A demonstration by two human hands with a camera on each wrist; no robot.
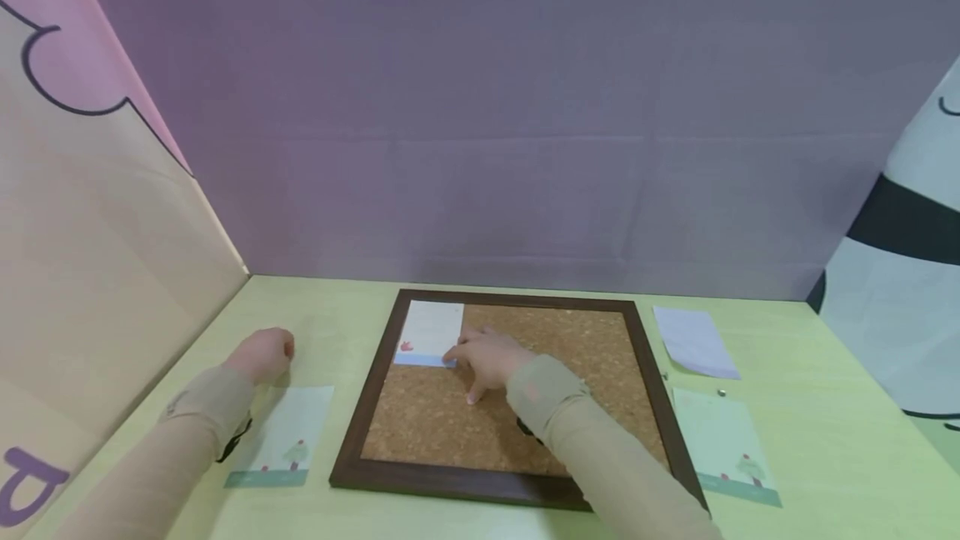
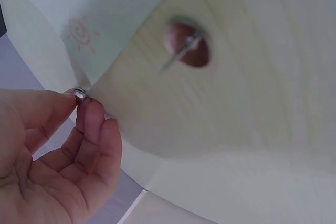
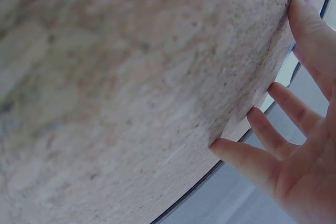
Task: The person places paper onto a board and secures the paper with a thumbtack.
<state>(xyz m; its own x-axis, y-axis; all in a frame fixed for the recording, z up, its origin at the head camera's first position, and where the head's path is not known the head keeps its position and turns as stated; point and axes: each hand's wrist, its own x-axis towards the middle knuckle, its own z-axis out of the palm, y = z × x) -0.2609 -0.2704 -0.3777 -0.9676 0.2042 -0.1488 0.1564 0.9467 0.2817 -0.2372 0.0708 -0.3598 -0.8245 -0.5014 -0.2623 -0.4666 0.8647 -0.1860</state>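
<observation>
In the head view a white card point(image 1: 427, 327) with a blue bottom edge lies in the upper left corner of a framed cork board point(image 1: 517, 448). My right hand point(image 1: 489, 357) has its fingers spread over the board, fingertips at the card's right edge. The right wrist view shows those fingertips point(image 3: 216, 143) pressing against the cork surface. Left of the board, my left hand point(image 1: 262, 354) is low over the table. Between its thumb and finger it pinches a small silver thumbtack point(image 2: 80, 93). Another thumbtack point(image 2: 188, 44) lies point up on the table nearby.
A pale green card point(image 1: 277, 440) lies left of the board. To the right are a white sheet point(image 1: 693, 342) and another green card point(image 1: 727, 444), with a small metal piece point(image 1: 722, 392) between them. A grey-purple backdrop point(image 1: 510, 148) rises behind the table.
</observation>
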